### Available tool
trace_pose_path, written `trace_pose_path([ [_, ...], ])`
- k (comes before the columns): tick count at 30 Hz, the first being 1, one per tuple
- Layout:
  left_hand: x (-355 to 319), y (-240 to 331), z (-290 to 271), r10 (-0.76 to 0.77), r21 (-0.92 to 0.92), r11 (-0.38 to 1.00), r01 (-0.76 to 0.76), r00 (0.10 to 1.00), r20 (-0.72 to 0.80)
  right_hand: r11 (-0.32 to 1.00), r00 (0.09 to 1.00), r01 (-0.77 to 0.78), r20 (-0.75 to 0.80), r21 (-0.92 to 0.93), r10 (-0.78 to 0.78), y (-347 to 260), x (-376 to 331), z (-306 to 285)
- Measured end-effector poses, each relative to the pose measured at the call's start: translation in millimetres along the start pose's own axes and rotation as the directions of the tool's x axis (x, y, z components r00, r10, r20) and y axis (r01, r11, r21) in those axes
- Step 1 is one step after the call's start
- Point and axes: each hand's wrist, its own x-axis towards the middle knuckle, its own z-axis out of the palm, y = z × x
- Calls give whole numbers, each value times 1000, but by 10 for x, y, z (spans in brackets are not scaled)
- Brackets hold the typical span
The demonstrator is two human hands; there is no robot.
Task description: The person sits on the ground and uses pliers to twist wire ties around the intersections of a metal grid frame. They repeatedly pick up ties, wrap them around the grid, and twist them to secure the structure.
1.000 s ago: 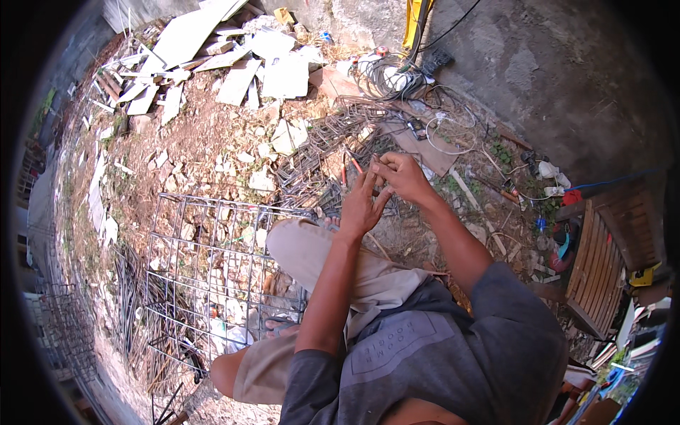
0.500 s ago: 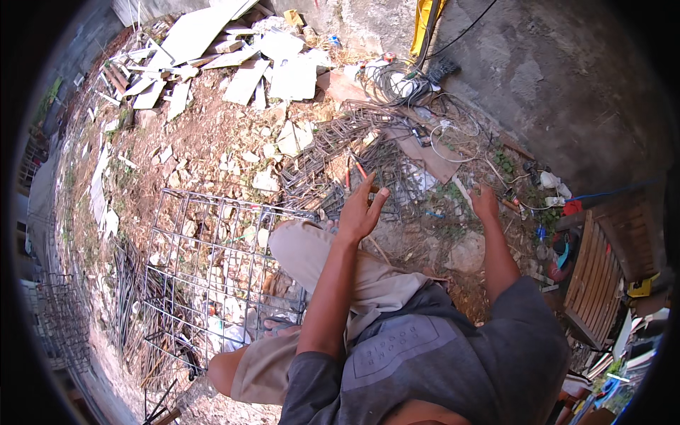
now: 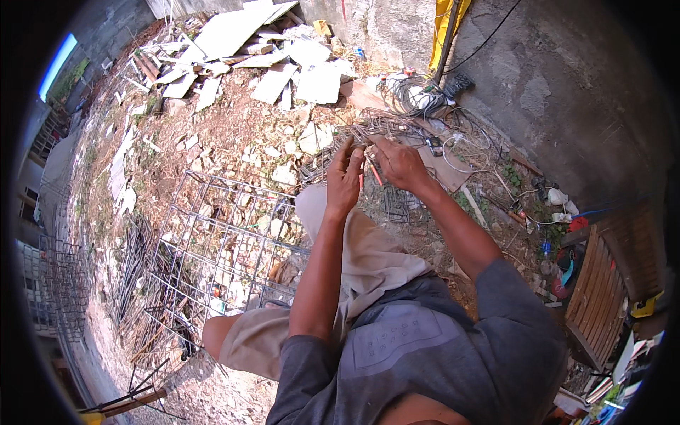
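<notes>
In front of my raised knee, both hands are close together. My left hand [image 3: 344, 183] points away from me with its fingers stretched and the thumb a little apart; I see nothing in it. Close on its right, my right hand [image 3: 401, 166] has its fingers curled in, index finger toward the left fingertips. Whatever it pinches, if anything, is too small to make out. Behind and below the hands lies a tool with two red handles [image 3: 375, 175], its head hidden. Bent steel stirrups [image 3: 386, 126] are heaped there, partly covered by my hands.
A rebar cage [image 3: 227, 244] lies left of my knee, with loose steel rods [image 3: 138, 273] beyond it. Broken white boards [image 3: 234, 35] are piled far left. Coiled cable [image 3: 418, 99] rests by the concrete wall [image 3: 552, 85]. A slatted wooden piece [image 3: 591, 294] stands at right.
My right hand has swung left and away from me, from the right side to beside my left hand. The left hand has risen slightly. My view has shifted a little.
</notes>
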Motion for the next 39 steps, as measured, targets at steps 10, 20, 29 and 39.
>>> trace_pose_path([
  [10,-265,1080,-1103,237,-77,961,-265,936,-261,948,887,236,353,212,-299,-1419,595,-196],
  [20,-404,350,-1835,87,-188,952,-242,801,-592,895,800,62,514,441,-309,-1038,989,1225],
  [29,-827,-707,-2757,-261,-303,953,4,516,-816,923,784,-25,581,384,-220,-645,524,2821],
  [39,-938,-1794,-2952,-547,-475,837,272,423,-722,463,706,-702,618,542,346,1289,603,4287],
])
